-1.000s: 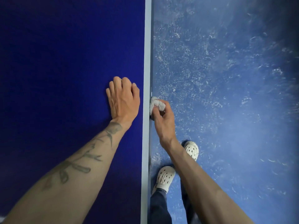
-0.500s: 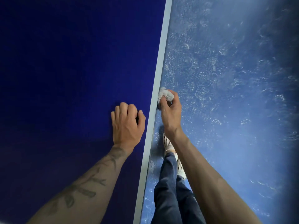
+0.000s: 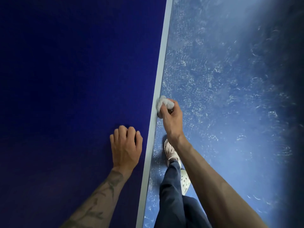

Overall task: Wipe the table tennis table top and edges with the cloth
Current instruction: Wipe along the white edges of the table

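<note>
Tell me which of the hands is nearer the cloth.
Right. The right hand grips the cloth against the table edge; the left hand rests on the table top, below and left of the cloth, not touching it.

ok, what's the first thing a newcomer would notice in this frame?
The deep blue table top fills the left half, bounded by its pale edge strip running diagonally up the middle. At that edge the right hand holds a wadded white cloth against the table's side; the left hand, fingers curled, rests on the top nearby. Scuffed blue floor fills the right.
</note>
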